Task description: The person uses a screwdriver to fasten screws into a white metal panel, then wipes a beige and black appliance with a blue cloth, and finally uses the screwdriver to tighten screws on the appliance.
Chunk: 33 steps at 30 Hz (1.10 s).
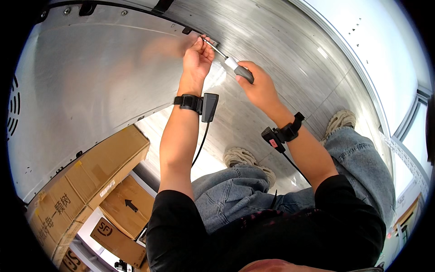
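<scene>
right hand [256, 86] grips screwdriver [229, 61]; left hand [198, 56] steadies tip | metal panel [99, 81]

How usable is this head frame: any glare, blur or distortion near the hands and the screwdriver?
Head view: strong fisheye bending at the rim, black corners; glare streaks on the brushed metal panel; left hand and right hand sharp; the grey-handled screwdriver clear, though its tip is small against bright metal.
</scene>
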Each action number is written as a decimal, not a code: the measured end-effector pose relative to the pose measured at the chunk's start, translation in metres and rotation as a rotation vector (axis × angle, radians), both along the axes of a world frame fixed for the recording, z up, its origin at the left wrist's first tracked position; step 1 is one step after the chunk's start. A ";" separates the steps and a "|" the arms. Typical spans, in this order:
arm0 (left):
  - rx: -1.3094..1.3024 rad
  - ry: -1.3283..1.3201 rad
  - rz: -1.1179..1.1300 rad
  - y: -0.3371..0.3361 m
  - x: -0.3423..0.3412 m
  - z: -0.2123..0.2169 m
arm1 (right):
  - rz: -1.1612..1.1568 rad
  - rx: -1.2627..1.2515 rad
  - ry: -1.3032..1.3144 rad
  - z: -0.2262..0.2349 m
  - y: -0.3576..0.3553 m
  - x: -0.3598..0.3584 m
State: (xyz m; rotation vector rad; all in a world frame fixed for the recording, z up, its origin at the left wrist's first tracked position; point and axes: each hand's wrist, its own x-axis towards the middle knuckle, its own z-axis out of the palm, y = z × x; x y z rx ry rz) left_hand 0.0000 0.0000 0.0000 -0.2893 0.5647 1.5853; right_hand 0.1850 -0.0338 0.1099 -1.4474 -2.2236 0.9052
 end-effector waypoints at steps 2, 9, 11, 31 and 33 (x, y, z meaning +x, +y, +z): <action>-0.020 -0.003 -0.011 0.000 -0.001 0.001 | 0.003 0.030 -0.034 0.002 -0.002 -0.003; 0.006 -0.044 -0.018 0.000 -0.002 0.003 | -0.026 0.118 -0.065 0.000 -0.009 -0.005; 0.006 -0.051 -0.018 0.000 -0.001 0.003 | -0.091 0.084 0.026 -0.007 -0.009 -0.003; -0.062 -0.052 0.009 0.001 0.000 0.012 | -0.322 -0.267 0.193 -0.023 -0.007 0.008; -0.066 -0.045 0.010 0.000 0.000 0.013 | -0.372 -0.354 0.225 -0.022 -0.007 0.008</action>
